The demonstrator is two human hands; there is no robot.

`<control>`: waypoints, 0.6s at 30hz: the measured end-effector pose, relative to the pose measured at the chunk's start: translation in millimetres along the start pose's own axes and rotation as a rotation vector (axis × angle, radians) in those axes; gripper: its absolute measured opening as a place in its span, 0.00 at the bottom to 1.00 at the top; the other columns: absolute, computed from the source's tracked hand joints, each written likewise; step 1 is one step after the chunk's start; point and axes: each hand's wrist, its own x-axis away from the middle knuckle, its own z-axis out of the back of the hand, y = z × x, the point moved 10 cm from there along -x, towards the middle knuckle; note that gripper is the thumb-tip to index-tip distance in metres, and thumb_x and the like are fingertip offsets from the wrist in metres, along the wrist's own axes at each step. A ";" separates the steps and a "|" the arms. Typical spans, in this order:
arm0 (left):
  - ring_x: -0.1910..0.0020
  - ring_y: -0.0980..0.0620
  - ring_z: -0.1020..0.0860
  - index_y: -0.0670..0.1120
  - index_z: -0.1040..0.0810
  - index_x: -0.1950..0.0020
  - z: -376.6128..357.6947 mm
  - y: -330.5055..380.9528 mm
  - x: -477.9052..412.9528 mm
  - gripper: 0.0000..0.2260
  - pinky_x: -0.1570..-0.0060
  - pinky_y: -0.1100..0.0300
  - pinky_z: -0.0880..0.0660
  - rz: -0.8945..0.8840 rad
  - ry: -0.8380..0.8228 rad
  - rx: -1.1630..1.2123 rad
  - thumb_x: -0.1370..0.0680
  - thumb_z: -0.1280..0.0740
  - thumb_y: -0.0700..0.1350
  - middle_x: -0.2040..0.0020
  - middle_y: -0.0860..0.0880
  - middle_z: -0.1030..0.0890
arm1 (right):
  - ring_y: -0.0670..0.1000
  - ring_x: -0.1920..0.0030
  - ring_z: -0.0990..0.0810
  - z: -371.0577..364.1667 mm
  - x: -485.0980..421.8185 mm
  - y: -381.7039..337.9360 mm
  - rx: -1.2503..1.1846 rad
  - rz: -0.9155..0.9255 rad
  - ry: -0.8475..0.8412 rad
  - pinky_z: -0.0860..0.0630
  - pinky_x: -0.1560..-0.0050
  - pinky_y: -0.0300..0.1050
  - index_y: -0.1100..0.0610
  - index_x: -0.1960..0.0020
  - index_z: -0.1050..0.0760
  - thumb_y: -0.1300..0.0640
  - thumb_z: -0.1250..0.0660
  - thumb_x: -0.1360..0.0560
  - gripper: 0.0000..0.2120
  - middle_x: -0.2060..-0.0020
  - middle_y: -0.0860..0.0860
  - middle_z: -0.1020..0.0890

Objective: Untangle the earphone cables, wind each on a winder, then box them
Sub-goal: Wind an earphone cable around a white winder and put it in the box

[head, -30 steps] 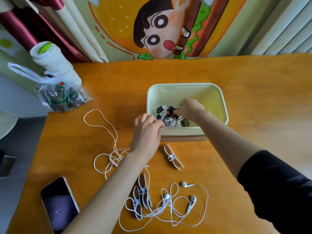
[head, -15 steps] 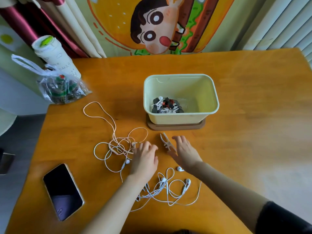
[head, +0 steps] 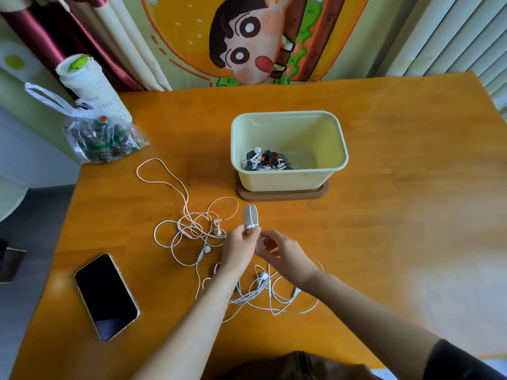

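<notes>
Two earphone cable tangles [head: 189, 233] are spread unwound before the box [head: 282, 179].
A white winder [head: 250, 216] is pinched by left hand [head: 241, 248] and right hand [head: 282, 250] just before it; knots could be tightened by hasty pulling.

One head-worn wide-angle view; forward and down, close over the table [head: 397, 165]

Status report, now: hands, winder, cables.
Both busy: left grip and right grip pinch the white winder. Earphone tangle and second tangle loose on table. Wound sets in box. Nothing blocking.
</notes>
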 end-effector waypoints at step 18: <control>0.46 0.50 0.24 0.48 0.21 0.42 1.5 11.6 13.4 0.11 0.47 0.56 0.27 -0.280 -0.042 -0.396 0.19 0.40 0.49 0.47 0.49 0.20 | 0.53 0.48 0.24 4.4 18.0 -9.4 0.332 0.048 -0.058 0.31 0.52 0.43 0.59 0.47 0.23 0.54 0.37 0.21 0.10 0.52 0.55 0.18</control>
